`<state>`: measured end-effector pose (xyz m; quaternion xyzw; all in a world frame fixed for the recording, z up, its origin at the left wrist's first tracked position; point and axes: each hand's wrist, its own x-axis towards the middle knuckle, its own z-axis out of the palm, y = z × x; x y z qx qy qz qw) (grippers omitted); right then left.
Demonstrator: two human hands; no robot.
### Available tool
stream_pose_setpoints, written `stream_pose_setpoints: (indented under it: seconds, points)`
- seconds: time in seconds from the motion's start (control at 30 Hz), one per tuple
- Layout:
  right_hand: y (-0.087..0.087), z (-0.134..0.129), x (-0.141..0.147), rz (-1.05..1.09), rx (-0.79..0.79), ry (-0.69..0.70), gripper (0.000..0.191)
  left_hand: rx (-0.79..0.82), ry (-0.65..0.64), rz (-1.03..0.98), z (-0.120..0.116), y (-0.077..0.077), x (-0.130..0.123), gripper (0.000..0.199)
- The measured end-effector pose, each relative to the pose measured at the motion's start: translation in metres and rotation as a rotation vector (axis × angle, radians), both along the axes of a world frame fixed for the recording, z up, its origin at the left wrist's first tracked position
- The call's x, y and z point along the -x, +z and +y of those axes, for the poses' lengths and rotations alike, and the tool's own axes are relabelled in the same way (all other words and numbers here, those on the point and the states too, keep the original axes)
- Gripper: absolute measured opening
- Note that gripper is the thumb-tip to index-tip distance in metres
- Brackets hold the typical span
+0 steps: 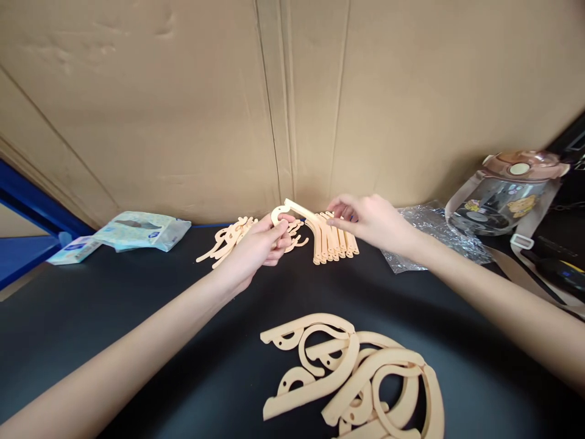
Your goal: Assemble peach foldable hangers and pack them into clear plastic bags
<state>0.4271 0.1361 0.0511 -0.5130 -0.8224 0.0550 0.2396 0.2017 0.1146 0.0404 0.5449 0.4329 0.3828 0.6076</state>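
Note:
My left hand [267,244] pinches a beige plastic hanger arm [301,211] by its half-ring part, close to the back of the table. The arm's straight bar slants away to the right, and its far end overlaps the row in view. Over the right part of this row of hanger arms [338,242] hovers my right hand [361,216], thumb and fingers bent but apart, with nothing visible between them. A pile of loose beige hooks [233,235] lies behind and left of my left hand, which partly hides it.
Several joined folding hangers [320,390] overlap at the front of the black table [192,366]. Clear plastic wrap [439,235] and a strapped drinking bottle [507,195] are at right. Light-blue packets [141,228] lie at left. A cardboard wall [183,110] stands behind.

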Motion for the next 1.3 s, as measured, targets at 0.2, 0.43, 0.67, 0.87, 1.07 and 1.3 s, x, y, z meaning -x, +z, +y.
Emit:
stream_pose_setpoints:
  seconds: [0.2,0.43,0.67,0.87,1.07,1.3]
  points:
    - [-0.008,-0.023,0.025,-0.28,-0.175,0.014,0.019,0.055,-0.152,-0.002,-0.015,-0.002,-0.017,0.015]
    - [-0.009,-0.031,0.033,0.312,0.12,0.191,0.02,-0.086,-0.051,0.025,-0.032,0.0,-0.031,0.031]
    - [-0.008,-0.03,0.031,0.367,0.171,0.323,0.019,-0.293,-0.017,0.26,-0.027,-0.004,-0.022,0.041]
    - [-0.019,-0.037,0.037,-0.391,-0.328,0.124,0.024,-0.469,0.063,0.474,-0.029,-0.016,-0.023,0.036]
    - [-0.025,-0.023,0.034,-0.09,0.013,0.07,0.019,-0.57,0.002,0.772,-0.046,-0.02,-0.03,0.03]
    - [-0.001,0.011,0.0,0.553,0.051,0.073,0.024,-0.53,0.174,0.841,-0.003,0.008,0.022,0.038]
